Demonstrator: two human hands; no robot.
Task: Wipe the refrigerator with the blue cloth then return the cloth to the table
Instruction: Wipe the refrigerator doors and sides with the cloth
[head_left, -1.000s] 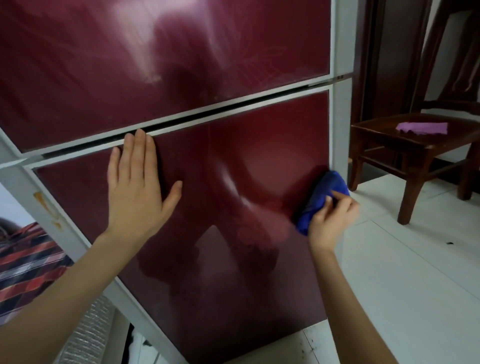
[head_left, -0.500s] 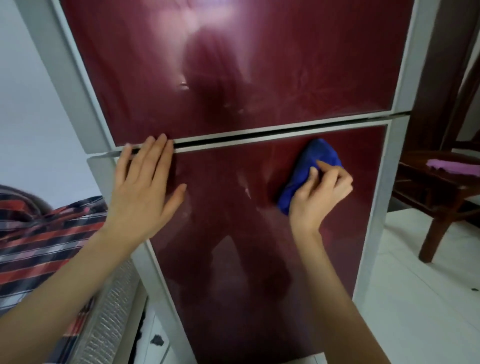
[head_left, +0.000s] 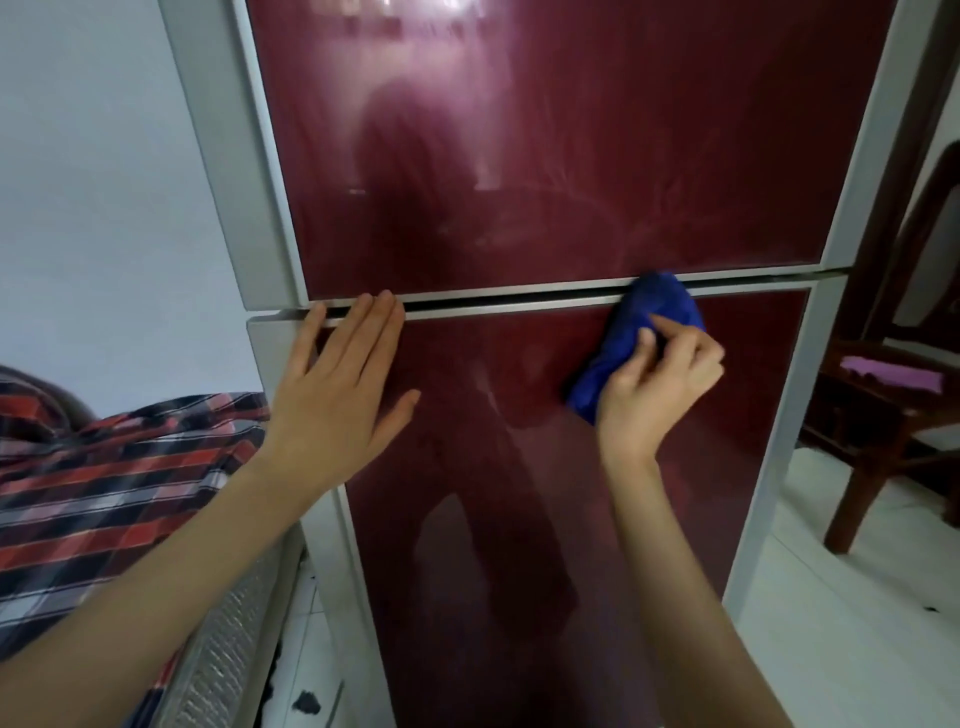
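A refrigerator (head_left: 545, 156) with glossy dark red doors and grey frames fills the view. My right hand (head_left: 654, 395) grips the bunched blue cloth (head_left: 644, 332) and presses it against the top right of the lower door, its upper end at the gap between the doors. My left hand (head_left: 343, 389) lies flat on the upper left of the lower door, fingers straight, fingertips at the gap.
A dark wooden table (head_left: 883, 415) stands to the right on the white tiled floor, with a pink cloth (head_left: 893, 371) lying on it. A red plaid fabric (head_left: 104, 478) covers something at the left, next to the fridge's side.
My right hand has carried the blue cloth up the lower door from near its right edge to the gap between the doors. The view has tilted upward. My left hand stays flat on the door.
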